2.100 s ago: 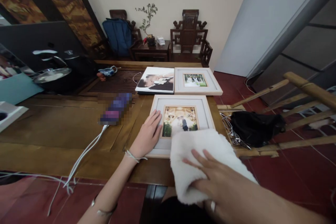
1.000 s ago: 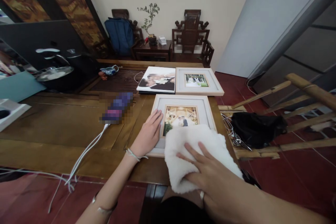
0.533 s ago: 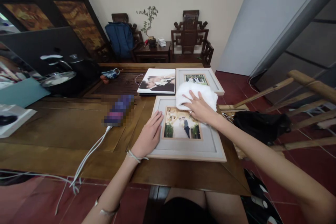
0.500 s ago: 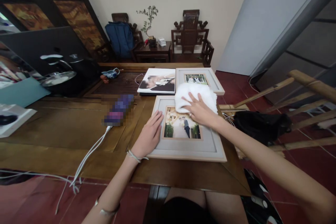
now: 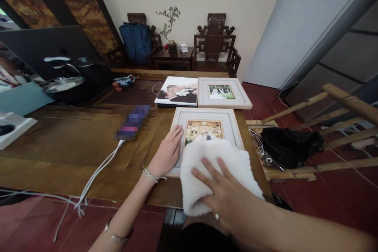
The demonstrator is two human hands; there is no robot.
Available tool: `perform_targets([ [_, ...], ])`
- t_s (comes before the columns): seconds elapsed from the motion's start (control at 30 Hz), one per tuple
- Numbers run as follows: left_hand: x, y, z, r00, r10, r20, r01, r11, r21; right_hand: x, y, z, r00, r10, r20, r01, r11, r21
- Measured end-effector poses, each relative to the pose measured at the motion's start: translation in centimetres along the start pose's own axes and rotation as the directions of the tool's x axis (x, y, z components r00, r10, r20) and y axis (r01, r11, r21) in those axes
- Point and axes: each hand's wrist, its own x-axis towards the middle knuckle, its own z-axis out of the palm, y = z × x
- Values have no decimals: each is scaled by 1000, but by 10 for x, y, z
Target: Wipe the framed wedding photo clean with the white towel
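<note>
1. The wooden table (image 5: 67, 130) spreads out in front of me, its near edge just short of my lap, and the frames lie on its right end.
2. A bamboo chair (image 5: 351, 101) stands past that end, to my right.
3. The near picture frame (image 5: 232, 130) lies flat and face up, straight ahead of me, close to the table's near edge; the top of its photo shows.
4. My white cloth (image 5: 239, 165) is over the near part of that frame, hiding the lower photo and the near right corner, and reaches back toward me past the frame's near edge.
5. The far picture frame (image 5: 240, 96) lies face up just beyond; I cannot tell whether the two frames touch.
6. A black bag (image 5: 291, 145) slumps on the chair seat.
7. A picture board (image 5: 177, 91) lies right beside the far frame, on its left.
8. My right hand (image 5: 227, 197) is palm down on the cloth, fingers spread apart, thumb by a fold.
9. My left hand (image 5: 165, 153) rests flat on the near frame's left edge, fingers together.
10. A purple phone (image 5: 132, 122), blurred over, lies left of that hand, a white cable (image 5: 106, 159) running from it.
11. A ring (image 5: 217, 217) sits on my right hand.
</note>
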Motion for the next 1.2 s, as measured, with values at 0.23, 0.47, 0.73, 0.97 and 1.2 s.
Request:
perform_targets([
  [0.23, -3, 4, -4, 999, -28, -30, 23, 991, -134, 53, 48, -4, 998, 67, -7, -67, 991, -116],
  [0.47, -6, 8, -10, 996, -34, -85, 11, 966, -257, 126, 84, -14, 979, 177, -103, -200, 935, -294],
  [0.73, -8, 5, -9, 991, -62, -122, 21, 950, -312, 101, 30, -9, 997, -48, -54, 33, 965, -262],
  [0.97, -2, 4, -8, 995, -100, 13, 100, 977, -190, 37, 18, -28, 992, 17, 126, -5, 995, -97],
  [1.2, 1, 2, 2, 994, -68, -87, 58, 992, -110, 19, 20, -26, 993, 83, 84, -70, 986, -150],
])
